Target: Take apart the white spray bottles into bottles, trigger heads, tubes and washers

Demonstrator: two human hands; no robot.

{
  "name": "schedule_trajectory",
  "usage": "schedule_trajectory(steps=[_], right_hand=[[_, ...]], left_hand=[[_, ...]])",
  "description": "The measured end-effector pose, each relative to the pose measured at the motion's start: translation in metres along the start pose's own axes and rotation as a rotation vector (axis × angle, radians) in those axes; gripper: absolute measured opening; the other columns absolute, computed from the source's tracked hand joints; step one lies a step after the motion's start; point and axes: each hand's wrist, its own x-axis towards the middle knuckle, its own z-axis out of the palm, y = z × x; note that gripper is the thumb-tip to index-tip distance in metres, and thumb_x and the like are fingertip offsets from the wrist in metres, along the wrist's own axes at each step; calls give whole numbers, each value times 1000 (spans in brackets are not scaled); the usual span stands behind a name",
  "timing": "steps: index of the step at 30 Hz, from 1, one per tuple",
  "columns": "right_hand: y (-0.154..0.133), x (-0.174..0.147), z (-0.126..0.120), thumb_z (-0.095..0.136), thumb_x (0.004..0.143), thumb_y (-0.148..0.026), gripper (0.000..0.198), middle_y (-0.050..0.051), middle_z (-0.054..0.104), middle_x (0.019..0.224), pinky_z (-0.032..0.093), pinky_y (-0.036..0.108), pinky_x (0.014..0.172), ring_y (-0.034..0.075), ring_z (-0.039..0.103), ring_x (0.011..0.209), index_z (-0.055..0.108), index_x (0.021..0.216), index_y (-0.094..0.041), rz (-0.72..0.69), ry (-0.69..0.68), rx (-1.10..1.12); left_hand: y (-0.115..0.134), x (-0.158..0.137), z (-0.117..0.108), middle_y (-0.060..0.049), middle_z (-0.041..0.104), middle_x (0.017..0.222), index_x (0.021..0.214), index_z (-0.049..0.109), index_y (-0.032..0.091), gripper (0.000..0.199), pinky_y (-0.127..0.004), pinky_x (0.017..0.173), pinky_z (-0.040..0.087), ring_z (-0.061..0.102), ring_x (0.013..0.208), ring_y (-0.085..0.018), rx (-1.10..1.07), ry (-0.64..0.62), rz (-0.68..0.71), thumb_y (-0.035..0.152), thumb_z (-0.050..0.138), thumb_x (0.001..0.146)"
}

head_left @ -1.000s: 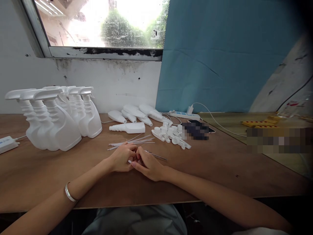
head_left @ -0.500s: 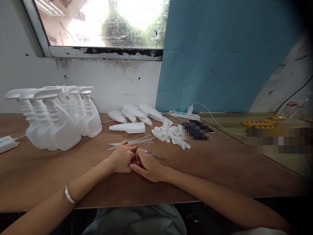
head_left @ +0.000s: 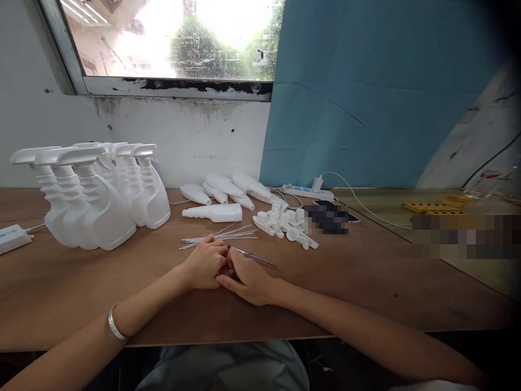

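Observation:
My left hand (head_left: 207, 265) rests on the brown table with its fingers curled in toward my right hand (head_left: 251, 278). Both hands are closed and touch at the fingers; whatever may be between them is hidden. Just behind my right hand lies a slim metal tool (head_left: 260, 259), perhaps scissors, its near end partly covered by the fingers. Thin white plastic tubes (head_left: 234, 235) are spread beyond my left hand. Past them lies a white bottle (head_left: 215, 212) on its side. White spray trigger heads (head_left: 287, 221) form a loose pile to the right.
Several white spray bottles with triggers fitted (head_left: 109, 206) stand at the left. More bare bottles (head_left: 226, 185) lie near the wall. A power strip (head_left: 307, 192), a phone (head_left: 352, 217) and a dark blurred item (head_left: 326, 217) are at the back right. A white adapter (head_left: 14, 239) sits far left.
Almost nothing differs. The hands stay together in the same place, and the view has shifted very slightly.

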Motion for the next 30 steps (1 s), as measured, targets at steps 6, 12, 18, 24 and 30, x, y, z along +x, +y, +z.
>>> schedule_trajectory(steps=[6,12,18,24,30], right_hand=[[-1,0,1,47,81,-37,22,-1,46,72,29,26,54,13,42,60,33,79,-20,37,18,48],[-1,0,2,48,80,-36,23,-1,46,72,29,26,54,13,42,61,32,79,-20,50,21,66],[-1,0,2,49,79,-35,23,-1,46,72,29,25,53,13,42,60,31,80,-20,53,14,83],[-5,0,0,46,81,-32,22,-4,42,67,29,24,53,11,40,57,28,77,-21,30,34,158],[-6,-1,-2,45,82,-33,19,-2,47,71,33,25,57,12,43,60,31,79,-20,-2,39,181]], left_hand=[[0,0,3,-4,57,65,56,55,16,10,-36,69,27,47,69,-18,55,12,14,24,51,62],[2,1,2,-5,57,66,57,54,15,11,-35,68,28,47,69,-18,89,11,26,23,51,64],[1,1,3,-6,58,69,59,54,14,9,-35,70,30,47,70,-19,106,-1,43,22,52,63],[-1,-1,0,-1,59,72,68,55,16,8,-31,71,30,47,73,-17,-70,28,54,17,52,61],[-4,-2,-7,1,56,68,65,54,18,9,-29,69,30,46,71,-15,-178,47,18,17,52,57]])
